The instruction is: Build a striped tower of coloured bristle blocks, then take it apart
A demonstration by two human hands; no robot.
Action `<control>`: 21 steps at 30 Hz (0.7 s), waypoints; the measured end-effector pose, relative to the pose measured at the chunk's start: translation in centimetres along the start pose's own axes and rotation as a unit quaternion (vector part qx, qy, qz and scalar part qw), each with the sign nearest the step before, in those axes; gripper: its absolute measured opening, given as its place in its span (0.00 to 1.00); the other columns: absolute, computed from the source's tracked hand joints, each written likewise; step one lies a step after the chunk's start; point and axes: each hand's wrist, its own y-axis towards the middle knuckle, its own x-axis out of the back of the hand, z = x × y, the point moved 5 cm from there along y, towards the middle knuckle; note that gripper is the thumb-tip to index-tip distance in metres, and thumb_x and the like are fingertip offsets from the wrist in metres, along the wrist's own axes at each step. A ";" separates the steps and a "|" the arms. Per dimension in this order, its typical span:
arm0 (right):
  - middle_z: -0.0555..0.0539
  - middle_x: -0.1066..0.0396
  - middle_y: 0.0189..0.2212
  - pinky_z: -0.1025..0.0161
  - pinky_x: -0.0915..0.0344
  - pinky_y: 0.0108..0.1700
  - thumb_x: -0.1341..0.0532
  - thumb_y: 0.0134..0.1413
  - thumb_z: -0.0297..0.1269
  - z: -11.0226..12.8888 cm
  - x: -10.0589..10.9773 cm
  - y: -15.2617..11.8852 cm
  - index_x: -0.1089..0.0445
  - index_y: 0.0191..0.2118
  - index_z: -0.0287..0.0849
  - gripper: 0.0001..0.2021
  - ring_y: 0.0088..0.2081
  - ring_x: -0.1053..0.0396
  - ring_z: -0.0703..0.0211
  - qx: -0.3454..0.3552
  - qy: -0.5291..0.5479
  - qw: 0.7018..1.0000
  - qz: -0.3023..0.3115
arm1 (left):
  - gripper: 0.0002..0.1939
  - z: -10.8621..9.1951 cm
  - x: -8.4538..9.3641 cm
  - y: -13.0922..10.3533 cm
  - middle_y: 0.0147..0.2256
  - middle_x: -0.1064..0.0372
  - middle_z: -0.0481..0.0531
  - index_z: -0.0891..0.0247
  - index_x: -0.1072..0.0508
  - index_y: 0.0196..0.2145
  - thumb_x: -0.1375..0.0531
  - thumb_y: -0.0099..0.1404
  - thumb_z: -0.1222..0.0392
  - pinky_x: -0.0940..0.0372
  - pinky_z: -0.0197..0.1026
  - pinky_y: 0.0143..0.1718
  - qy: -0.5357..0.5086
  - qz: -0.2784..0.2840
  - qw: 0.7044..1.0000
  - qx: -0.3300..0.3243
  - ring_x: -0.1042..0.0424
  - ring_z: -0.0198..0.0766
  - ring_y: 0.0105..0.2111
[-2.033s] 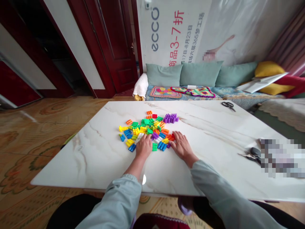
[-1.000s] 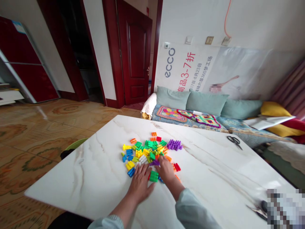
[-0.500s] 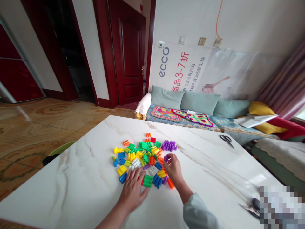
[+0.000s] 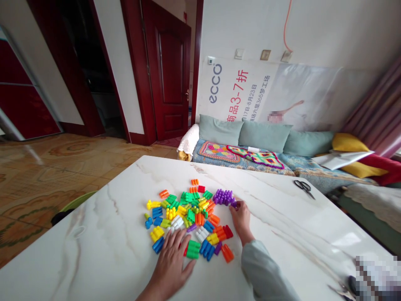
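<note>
Colourful plastic pieces lie in a loose pile on the white marbled table [image 4: 103, 246]. My left hand [image 4: 172, 259] rests palm down at the pile's near edge, fingers spread, beside a green block [image 4: 193, 250] and a blue piece [image 4: 158, 245]. At the right of the pile, my right hand [image 4: 240, 215] pinches a small purple piece [image 4: 234, 204] against the near right corner of a purple cluster [image 4: 223, 197]. Red and orange pieces [image 4: 227, 231] lie just left of the right wrist.
Black scissors [image 4: 303, 188] lie near the table's far right corner. Another dark-handled tool [image 4: 343, 290], partly hidden by pixelation, is at the near right. Beyond the table stands a sofa with cushions [image 4: 265, 136].
My right hand has moved right and slightly outward from over the pile with the purple piece, reaching the purple cluster. Red and orange pieces it had covered now show. The left hand stays put.
</note>
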 end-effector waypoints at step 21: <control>0.42 0.27 0.35 0.62 0.36 0.38 0.48 0.51 0.42 1.3 0.0 -1.4 0.25 0.35 0.37 0.17 0.31 0.31 0.58 0.089 0.030 0.995 0.046 | 0.30 0.0 -0.2 0.0 0.62 0.45 0.54 0.57 0.41 0.61 0.46 0.64 0.46 0.54 0.57 0.63 0.001 0.036 0.999 0.014 0.46 0.51 0.61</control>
